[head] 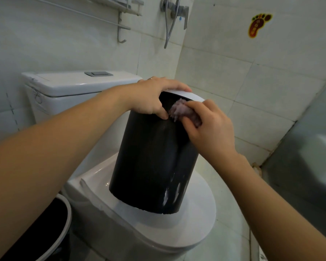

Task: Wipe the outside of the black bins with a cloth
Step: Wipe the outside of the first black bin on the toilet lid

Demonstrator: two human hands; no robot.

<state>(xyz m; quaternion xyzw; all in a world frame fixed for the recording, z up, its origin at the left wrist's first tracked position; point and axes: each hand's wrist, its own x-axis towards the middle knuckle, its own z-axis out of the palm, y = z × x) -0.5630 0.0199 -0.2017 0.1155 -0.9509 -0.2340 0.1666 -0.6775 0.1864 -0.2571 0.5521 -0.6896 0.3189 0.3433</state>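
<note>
- Black bin (152,162) stands tilted on the closed toilet lid (196,219), under both hands.
- Its top has a white rim (184,95), and the rim leans away toward the tiled wall (252,81).
- Wet, shiny streaks show low on the bin's side, far below the hands.
- The left hand (154,97) sits on top of the bin. Its fingers curl over the white rim and its thumb presses on the black side, so it holds the bin.
- A ring shows on one finger of the left hand.
- The right hand (207,127) is just beside the left hand, a bit lower. Its fingers are bunched around a pinkish cloth (179,110).
- The cloth is pressed on the upper part of the bin, just under the rim, between the two hands.
- Behind the left hand is the white toilet tank (68,87) with a grey flush button (98,73) on top.
- Below the left arm, down on the floor, is a second black bin (51,232) with a white rim.
- High above the hands, a shower hose (169,29) hangs on the wall, and a foot-shaped sticker (259,24) is stuck up to the right.
</note>
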